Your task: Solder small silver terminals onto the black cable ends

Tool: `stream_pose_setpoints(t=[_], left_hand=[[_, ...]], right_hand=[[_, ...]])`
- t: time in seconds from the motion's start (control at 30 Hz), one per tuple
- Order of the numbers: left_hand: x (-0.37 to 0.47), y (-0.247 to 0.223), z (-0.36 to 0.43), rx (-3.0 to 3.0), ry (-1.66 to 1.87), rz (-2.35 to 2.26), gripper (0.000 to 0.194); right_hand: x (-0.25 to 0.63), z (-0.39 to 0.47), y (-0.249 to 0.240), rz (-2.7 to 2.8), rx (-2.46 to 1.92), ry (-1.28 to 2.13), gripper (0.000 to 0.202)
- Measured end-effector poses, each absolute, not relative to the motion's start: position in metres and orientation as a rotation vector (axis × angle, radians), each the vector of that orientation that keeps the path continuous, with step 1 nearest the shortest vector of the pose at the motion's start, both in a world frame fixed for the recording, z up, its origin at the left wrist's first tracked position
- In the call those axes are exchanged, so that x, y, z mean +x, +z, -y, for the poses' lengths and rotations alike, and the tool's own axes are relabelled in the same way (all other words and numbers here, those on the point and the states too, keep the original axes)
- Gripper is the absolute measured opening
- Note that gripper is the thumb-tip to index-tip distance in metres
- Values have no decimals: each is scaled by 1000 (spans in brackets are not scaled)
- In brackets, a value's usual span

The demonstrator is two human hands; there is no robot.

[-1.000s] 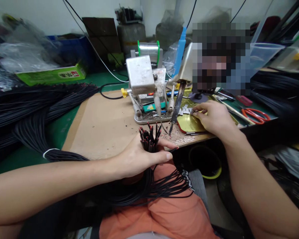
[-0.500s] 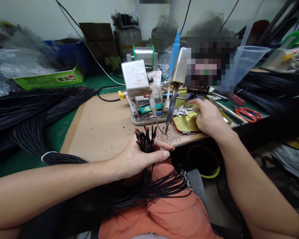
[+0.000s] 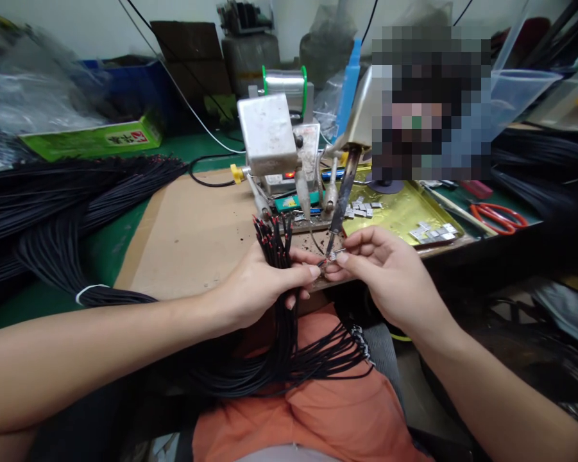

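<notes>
My left hand [image 3: 274, 279] is closed around a bundle of black cables [image 3: 274, 247] with red-tipped ends pointing up. One cable end sticks out between its thumb and fingertips. My right hand [image 3: 385, 266] pinches a small metal connector [image 3: 335, 254] at that cable end, right under the tip of the soldering iron [image 3: 342, 199]. Whether the tip touches the connector I cannot tell. The iron hangs tip-down beside a metal soldering machine [image 3: 268, 135] with a spool of solder wire [image 3: 285, 90] behind it. The lower part of the bundle drapes over my lap.
A yellow tray [image 3: 399, 208] to the right holds several metal connectors [image 3: 433, 232]. Red-handled scissors [image 3: 498, 218] lie beyond it. Thick black cable bundles [image 3: 72, 250] lie at the left, by a green box [image 3: 91, 138]. Cardboard [image 3: 187, 237] covers the bench.
My right hand has come from the tray to the soldering iron tip with a connector in its fingers. My left hand has brought the cable end up to it. The view has shifted slightly.
</notes>
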State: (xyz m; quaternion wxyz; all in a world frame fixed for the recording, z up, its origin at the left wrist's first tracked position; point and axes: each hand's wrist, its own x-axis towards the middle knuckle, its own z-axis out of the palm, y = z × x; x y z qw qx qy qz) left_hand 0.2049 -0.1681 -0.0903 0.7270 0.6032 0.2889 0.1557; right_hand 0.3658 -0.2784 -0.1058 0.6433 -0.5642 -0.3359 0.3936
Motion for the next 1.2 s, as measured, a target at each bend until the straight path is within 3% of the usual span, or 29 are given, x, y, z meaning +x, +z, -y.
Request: stream_pose_setpoints(t=[1.2], left_hand=[[206, -85, 165, 1322, 339, -674, 16]], right_hand=[[358, 277, -118, 738, -1167, 892, 24]])
